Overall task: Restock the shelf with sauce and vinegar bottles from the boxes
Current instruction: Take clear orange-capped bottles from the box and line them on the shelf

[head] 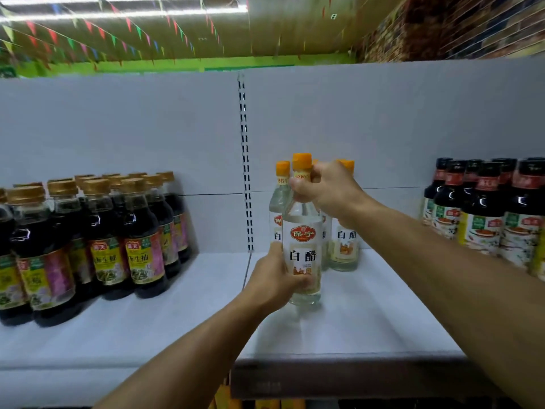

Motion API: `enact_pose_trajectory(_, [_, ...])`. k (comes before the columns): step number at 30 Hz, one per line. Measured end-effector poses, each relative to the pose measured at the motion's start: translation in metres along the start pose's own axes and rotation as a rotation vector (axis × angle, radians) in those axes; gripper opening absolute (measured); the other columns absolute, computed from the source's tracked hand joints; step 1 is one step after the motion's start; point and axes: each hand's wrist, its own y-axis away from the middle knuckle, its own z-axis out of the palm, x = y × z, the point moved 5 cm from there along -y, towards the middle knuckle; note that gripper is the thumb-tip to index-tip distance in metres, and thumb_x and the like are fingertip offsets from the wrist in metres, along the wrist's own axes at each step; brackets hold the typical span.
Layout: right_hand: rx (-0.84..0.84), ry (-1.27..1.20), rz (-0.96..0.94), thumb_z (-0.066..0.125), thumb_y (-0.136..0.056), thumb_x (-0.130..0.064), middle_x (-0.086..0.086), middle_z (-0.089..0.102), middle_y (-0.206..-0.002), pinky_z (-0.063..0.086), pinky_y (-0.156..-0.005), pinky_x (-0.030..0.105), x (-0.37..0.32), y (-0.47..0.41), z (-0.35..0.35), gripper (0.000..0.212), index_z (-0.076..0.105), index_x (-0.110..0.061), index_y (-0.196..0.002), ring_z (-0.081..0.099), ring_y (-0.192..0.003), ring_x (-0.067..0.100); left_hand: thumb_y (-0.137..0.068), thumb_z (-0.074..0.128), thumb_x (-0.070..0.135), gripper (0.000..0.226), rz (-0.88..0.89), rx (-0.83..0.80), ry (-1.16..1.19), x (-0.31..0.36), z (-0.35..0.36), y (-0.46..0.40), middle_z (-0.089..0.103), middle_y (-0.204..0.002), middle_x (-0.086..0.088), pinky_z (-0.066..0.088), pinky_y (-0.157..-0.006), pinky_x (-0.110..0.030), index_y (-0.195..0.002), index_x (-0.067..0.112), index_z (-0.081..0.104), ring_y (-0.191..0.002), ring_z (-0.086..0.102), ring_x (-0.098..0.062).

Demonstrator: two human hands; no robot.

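A clear white-vinegar bottle with an orange cap stands upright on the white shelf, in front of a few more of the same kind. My left hand grips its lower body from the left. My right hand holds its neck just under the cap. The bottle's base touches or sits just above the shelf surface; I cannot tell which.
Dark soy-sauce bottles with gold caps crowd the left shelf section. Dark bottles with black caps and pale labels stand at the right. A slotted upright divides the grey back panel. The shelf's front edge is near my forearms.
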Motion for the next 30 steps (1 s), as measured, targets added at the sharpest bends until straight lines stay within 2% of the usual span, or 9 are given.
enact_pose_trajectory(2, [0.011,0.018,0.011,0.068,-0.083,-0.042,0.008,0.073,-0.085,0.056,-0.083,0.053,0.007,-0.007,0.006,0.027,0.067,-0.015,-0.084,0.072,-0.083,0.027,-0.078,0.082,0.018,0.050,0.000,0.004,-0.012,-0.010,-0.001,-0.012,0.068,-0.118,0.003,0.057,-0.091,-0.036,-0.116,0.022,0.049,-0.101,0.067,-0.016])
enact_pose_trajectory(6, [0.019,0.083,0.033,0.065,-0.087,-0.044,0.005,0.074,-0.089,0.055,-0.084,0.048,0.017,-0.018,0.015,0.029,0.067,-0.015,-0.090,0.071,-0.086,0.023,-0.077,0.082,0.020,0.052,-0.001,-0.005,-0.023,-0.025,-0.003,-0.031,0.068,-0.116,0.005,0.056,-0.084,-0.030,-0.117,0.022,0.049,-0.098,0.067,-0.014])
enact_pose_trajectory(10, [0.030,0.075,0.038,0.068,-0.087,-0.042,0.005,0.074,-0.087,0.056,-0.084,0.049,0.026,-0.028,0.022,0.028,0.069,-0.014,-0.090,0.072,-0.084,0.022,-0.076,0.083,0.022,0.052,-0.002,-0.009,-0.040,-0.037,-0.007,-0.043,0.069,-0.114,0.007,0.058,-0.088,-0.037,-0.115,0.024,0.049,-0.097,0.068,-0.012])
enact_pose_trajectory(23, [0.010,0.046,0.019,0.069,-0.088,-0.035,0.005,0.072,-0.092,0.057,-0.085,0.046,0.031,-0.038,0.038,0.023,0.067,-0.014,-0.096,0.070,-0.086,0.018,-0.079,0.081,0.019,0.052,-0.025,-0.031,-0.041,-0.052,-0.014,-0.057,0.066,-0.122,0.004,0.055,-0.088,-0.035,-0.118,0.023,0.046,-0.108,0.065,-0.019])
enact_pose_trajectory(30, [0.022,0.061,0.000,0.069,-0.087,-0.037,0.005,0.071,-0.095,0.056,-0.086,0.049,0.032,-0.036,0.040,0.025,0.066,-0.015,-0.098,0.069,-0.089,0.021,-0.082,0.078,0.018,0.049,-0.028,-0.029,-0.030,-0.054,-0.011,-0.059,0.065,-0.123,0.003,0.054,-0.096,-0.044,-0.119,0.022,0.045,-0.110,0.064,-0.021])
